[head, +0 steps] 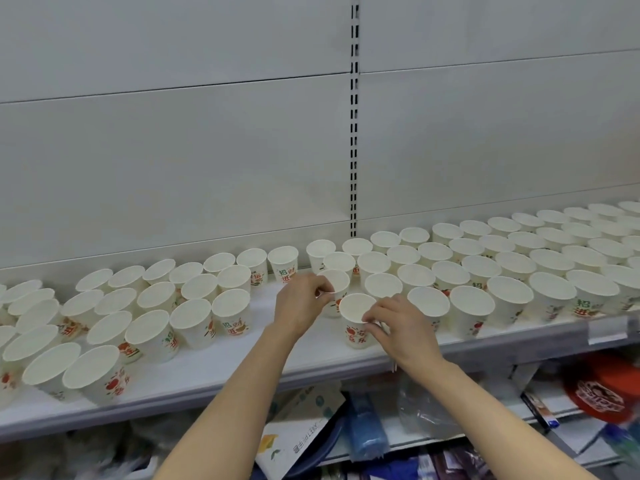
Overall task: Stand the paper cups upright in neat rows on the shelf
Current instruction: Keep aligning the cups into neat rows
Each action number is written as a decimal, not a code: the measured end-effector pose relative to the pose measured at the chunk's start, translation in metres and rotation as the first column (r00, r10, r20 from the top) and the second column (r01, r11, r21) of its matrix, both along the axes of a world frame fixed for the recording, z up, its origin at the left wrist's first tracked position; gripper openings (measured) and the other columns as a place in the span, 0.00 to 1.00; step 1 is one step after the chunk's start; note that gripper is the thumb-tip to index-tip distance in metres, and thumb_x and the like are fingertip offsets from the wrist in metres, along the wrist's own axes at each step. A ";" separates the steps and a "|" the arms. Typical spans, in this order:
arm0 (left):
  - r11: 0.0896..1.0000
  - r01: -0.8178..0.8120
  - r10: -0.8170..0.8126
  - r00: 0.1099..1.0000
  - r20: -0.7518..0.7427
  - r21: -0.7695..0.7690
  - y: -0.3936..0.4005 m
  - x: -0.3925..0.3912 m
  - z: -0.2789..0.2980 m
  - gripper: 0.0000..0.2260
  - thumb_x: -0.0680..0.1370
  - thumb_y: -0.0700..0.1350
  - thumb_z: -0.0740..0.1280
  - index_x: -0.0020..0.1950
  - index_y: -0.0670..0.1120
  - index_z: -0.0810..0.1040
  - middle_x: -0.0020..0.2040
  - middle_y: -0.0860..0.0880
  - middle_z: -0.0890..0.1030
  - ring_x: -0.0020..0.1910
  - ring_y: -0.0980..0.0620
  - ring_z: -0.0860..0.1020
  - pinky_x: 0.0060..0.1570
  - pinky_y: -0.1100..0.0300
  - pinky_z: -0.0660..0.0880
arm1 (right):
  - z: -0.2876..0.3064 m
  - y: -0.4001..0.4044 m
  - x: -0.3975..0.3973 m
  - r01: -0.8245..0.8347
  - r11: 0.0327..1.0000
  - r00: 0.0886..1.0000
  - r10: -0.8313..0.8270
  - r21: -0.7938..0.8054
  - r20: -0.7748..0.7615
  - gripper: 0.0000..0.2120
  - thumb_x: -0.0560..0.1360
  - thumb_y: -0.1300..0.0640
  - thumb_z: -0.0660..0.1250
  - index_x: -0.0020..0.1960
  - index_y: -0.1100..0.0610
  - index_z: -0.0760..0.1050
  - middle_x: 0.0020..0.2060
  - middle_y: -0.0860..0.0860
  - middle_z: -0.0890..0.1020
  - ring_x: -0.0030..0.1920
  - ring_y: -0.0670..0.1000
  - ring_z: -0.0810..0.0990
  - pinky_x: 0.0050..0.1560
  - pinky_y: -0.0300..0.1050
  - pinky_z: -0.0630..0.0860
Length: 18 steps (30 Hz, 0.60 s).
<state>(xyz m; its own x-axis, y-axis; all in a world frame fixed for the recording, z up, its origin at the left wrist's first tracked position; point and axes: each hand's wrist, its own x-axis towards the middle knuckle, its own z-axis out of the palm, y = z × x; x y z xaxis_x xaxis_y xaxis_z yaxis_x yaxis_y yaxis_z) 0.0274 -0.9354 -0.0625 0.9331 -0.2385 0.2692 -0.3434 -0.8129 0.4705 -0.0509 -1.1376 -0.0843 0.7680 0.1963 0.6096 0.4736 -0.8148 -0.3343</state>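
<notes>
- The left hand (300, 303) pinches the rim of an upright paper cup (335, 285), fingers curled close.
- The right hand (398, 323) grips the front cup (358, 318) at its rim and side, near the edge of the shelf (242, 368).
- Both cups stand at the left end of the right block of cups (519, 268).
- Bare shelf lies between them and the left block of cups (121, 313).

Pale grey panelled back wall (173, 150), black slotted upright (353, 133), cluttered lower shelf (381, 441)
</notes>
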 end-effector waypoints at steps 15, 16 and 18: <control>0.971 0.084 -0.075 0.996 0.047 -0.223 -0.021 -0.030 0.023 0.04 0.75 0.55 0.70 0.48 0.58 0.82 0.46 0.63 0.81 0.42 0.62 0.76 0.45 0.60 0.74 | 0.002 -0.022 -0.017 -0.039 0.999 0.999 0.039 0.004 0.006 0.04 0.69 0.56 0.74 0.42 0.52 0.80 0.40 0.44 0.79 0.41 0.47 0.72 0.37 0.41 0.69; 0.968 0.126 -0.118 0.992 0.049 -0.215 -0.025 -0.039 0.017 0.05 0.75 0.56 0.70 0.49 0.59 0.82 0.47 0.63 0.80 0.44 0.62 0.76 0.46 0.61 0.74 | 0.003 -0.026 -0.020 -0.034 0.999 0.999 0.034 -0.001 0.016 0.04 0.69 0.56 0.74 0.42 0.52 0.80 0.40 0.44 0.79 0.41 0.47 0.71 0.37 0.41 0.68; 0.958 0.198 -0.194 0.980 0.039 -0.208 -0.034 -0.050 0.007 0.07 0.75 0.57 0.69 0.51 0.61 0.81 0.49 0.64 0.79 0.47 0.62 0.75 0.49 0.60 0.74 | 0.003 -0.034 -0.024 -0.021 1.000 0.999 0.022 -0.021 0.034 0.04 0.69 0.56 0.75 0.42 0.52 0.80 0.40 0.44 0.79 0.40 0.48 0.71 0.36 0.41 0.68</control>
<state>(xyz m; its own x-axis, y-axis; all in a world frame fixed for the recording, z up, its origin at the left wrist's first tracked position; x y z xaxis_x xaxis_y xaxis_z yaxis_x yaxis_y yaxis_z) -0.0224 -0.9697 -0.0551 0.8682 -0.3526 0.3492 -0.4963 -0.6126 0.6151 -0.0749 -1.1720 -0.0816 0.7423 0.2252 0.6311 0.5018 -0.8110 -0.3009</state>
